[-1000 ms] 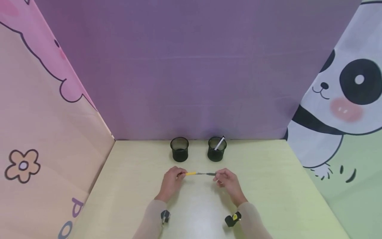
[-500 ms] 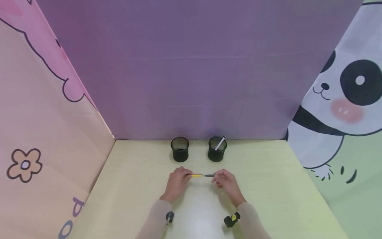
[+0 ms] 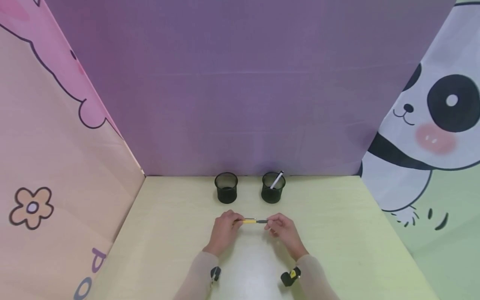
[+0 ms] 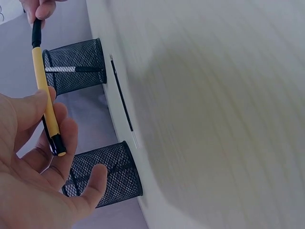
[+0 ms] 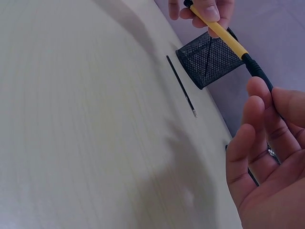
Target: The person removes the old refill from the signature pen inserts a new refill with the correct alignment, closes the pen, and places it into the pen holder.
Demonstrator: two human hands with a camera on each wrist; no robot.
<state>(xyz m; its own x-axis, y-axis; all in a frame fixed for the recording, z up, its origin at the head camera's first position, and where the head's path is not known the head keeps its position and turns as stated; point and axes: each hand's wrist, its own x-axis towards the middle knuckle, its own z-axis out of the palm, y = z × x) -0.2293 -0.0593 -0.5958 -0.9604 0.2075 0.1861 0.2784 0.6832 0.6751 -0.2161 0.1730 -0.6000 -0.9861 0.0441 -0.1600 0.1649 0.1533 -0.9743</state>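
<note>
- Pen (image 5: 233,44) is being held above the table (image 3: 337,216), between the two hands; its yellow barrel (image 4: 40,67) and dark grip (image 5: 256,69) are meeting end to end, with no gap showing.
- Left hand (image 3: 223,233) is pinching the barrel between thumb and fingers, one finger standing apart; how firmly it is pressing, I cannot tell.
- Right hand (image 3: 286,233) is pinching the dark grip between thumb and forefinger, the other fingers curving loosely clear of it.
- Judging from this, the hands are working at the joint, though whether they are fastening or loosening it, I cannot tell.
- Either way, one hand is probably serving best by steadying its part while the other is doing the turning.
- Both parts are looking nearly in line, and good work is likely depending on that: a bent joint is risking a crossed thread, if a thread is hiding inside.
- A thin refill (image 4: 122,98) is lying on the table nearby, so anyone closing the pen is wise in checking whether it is belonging inside.
- Two mesh cups (image 3: 226,194) are standing beyond the hands, apart from them, the right-hand one holding a white pen (image 3: 276,180).
</note>
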